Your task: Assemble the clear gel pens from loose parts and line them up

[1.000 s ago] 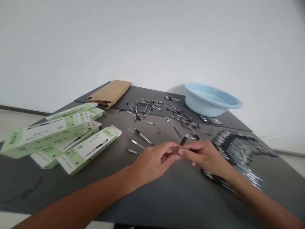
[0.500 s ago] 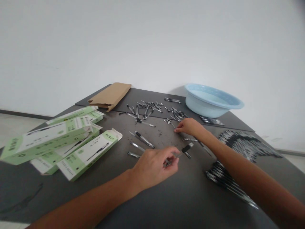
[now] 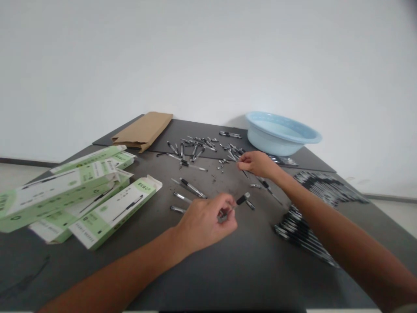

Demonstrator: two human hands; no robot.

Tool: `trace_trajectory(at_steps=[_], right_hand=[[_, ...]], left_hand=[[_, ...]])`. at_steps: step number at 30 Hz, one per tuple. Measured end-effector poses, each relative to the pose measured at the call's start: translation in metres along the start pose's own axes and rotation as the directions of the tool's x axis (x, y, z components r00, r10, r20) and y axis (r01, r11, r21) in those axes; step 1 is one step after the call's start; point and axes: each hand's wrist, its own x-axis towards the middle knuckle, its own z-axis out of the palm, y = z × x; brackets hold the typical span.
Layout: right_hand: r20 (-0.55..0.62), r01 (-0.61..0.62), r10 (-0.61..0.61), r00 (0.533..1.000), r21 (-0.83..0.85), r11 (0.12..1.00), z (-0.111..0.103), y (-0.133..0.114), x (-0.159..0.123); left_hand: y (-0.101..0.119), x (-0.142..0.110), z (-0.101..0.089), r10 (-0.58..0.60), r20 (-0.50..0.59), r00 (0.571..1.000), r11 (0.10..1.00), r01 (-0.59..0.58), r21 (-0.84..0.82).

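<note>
My left hand [image 3: 208, 222] is closed around a clear pen barrel with a black grip [image 3: 243, 198], which sticks out past the fingertips to the right. Farther forward, my right hand [image 3: 256, 164] has its thumb and fingers pinched together low over the table. A thin dark piece [image 3: 245, 174] shows just under those fingers; whether they hold it I cannot tell. Small pen tips [image 3: 223, 161] lie left of the right hand, and loose pen parts [image 3: 235, 151] lie behind it. Below its wrist rests another pen [image 3: 269, 187].
Green and white pen boxes [image 3: 114, 211] are piled at the left, with a brown paper envelope [image 3: 143, 130] behind. A light blue basin [image 3: 282, 134] stands back right. Rows of pens [image 3: 302, 230] lie under my right forearm. Scattered pens [image 3: 193, 188] lie mid-table.
The view has shifted slightly, so the table's things appear farther left. My right hand has lifted a little from the small parts. The left still grips the pen barrel.
</note>
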Motion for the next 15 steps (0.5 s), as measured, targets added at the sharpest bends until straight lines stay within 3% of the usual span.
trace_trajectory(at_steps=[4, 7, 11, 15], right_hand=[[-0.036, 0.073, -0.065, 0.997, 0.275, 0.959, -0.004, -0.001, -0.046], [-0.045, 0.079, -0.065, 0.997, 0.474, 0.877, -0.003, 0.000, -0.087], [-0.054, 0.082, -0.066, 0.996, 0.816, 0.572, 0.002, 0.009, -0.127], [-0.132, 0.164, -0.119, 0.984, 0.930, 0.328, 0.007, 0.013, -0.142]], left_hand=[[-0.002, 0.000, 0.001, -0.015, 0.027, 1.000, 1.000, 0.014, 0.020], [-0.002, 0.001, 0.001, -0.011, 0.025, 1.000, 0.999, 0.010, 0.037], [-0.004, 0.000, 0.001, 0.011, 0.016, 1.000, 0.999, -0.011, 0.047], [-0.004, -0.001, 0.001, 0.049, 0.016, 0.999, 0.997, -0.050, 0.064]])
